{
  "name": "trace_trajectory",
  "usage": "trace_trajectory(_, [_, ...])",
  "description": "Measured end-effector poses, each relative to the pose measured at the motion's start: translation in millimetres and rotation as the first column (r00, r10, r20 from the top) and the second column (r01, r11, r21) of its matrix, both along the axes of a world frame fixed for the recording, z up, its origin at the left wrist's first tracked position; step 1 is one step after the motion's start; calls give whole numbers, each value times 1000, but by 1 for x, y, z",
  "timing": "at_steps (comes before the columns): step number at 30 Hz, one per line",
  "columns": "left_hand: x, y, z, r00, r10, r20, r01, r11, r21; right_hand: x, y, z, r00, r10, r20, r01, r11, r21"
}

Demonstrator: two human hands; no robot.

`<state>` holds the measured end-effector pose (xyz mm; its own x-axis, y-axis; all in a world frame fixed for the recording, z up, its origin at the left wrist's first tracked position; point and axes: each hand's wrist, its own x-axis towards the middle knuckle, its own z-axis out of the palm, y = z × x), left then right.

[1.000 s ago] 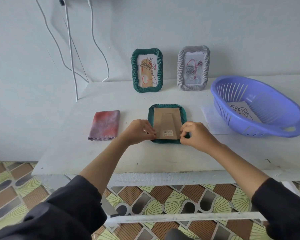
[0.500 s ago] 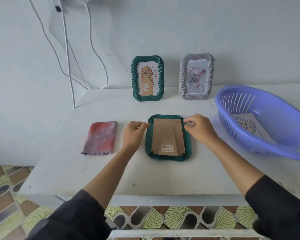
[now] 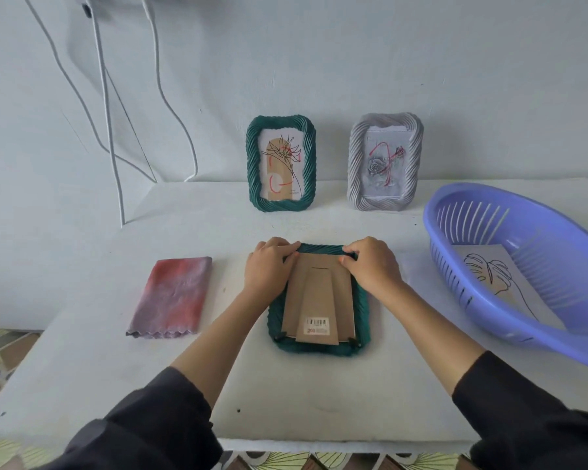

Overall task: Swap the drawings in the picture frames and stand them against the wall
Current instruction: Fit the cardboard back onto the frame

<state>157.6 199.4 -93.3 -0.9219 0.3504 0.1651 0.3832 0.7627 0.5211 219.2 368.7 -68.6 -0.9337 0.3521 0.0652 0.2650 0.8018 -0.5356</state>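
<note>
Both forearms reach forward over the tabletop (image 3: 116,368), dark sleeves (image 3: 157,422) pushed back from the wrists; palms down, knuckles up.

Left hand (image 3: 269,269): fingers curled over the far left corner of the face-down frame (image 3: 319,349), fingertips (image 3: 294,255) at the edge of the cardboard backing (image 3: 319,293); it grips that corner.

Right hand (image 3: 370,266): mirrors this at the far right corner; fingers curled, thumb tip on the backing's top edge; it grips the frame there.

The face-down frame is green, flat on the tabletop, under and between both hands; its near edge lies toward the wrists; barcode sticker (image 3: 317,325) near the backing's near edge.

Beyond the hands: green standing frame (image 3: 280,162) ahead of the left hand, grey standing frame (image 3: 384,161) ahead of the right hand; both lean on the wall (image 3: 353,62), each with a drawing inside.

Right of the right hand: purple basket (image 3: 455,201), a loose leaf drawing (image 3: 499,279) in it.

Left of the left hand: folded red-grey cloth (image 3: 174,296), apart from the frame.
</note>
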Motion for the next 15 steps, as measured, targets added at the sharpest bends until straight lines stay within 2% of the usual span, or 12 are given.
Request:
trace_trajectory(5, [0,1,-5,999,30,-27,-27,994,109,1,-3,-7,999,-25,-24,26,999,35])
trace_trajectory(15, [1,2,-5,999,52,2,-52,987,155,7,-5,-8,996,-34,-81,40,997,70])
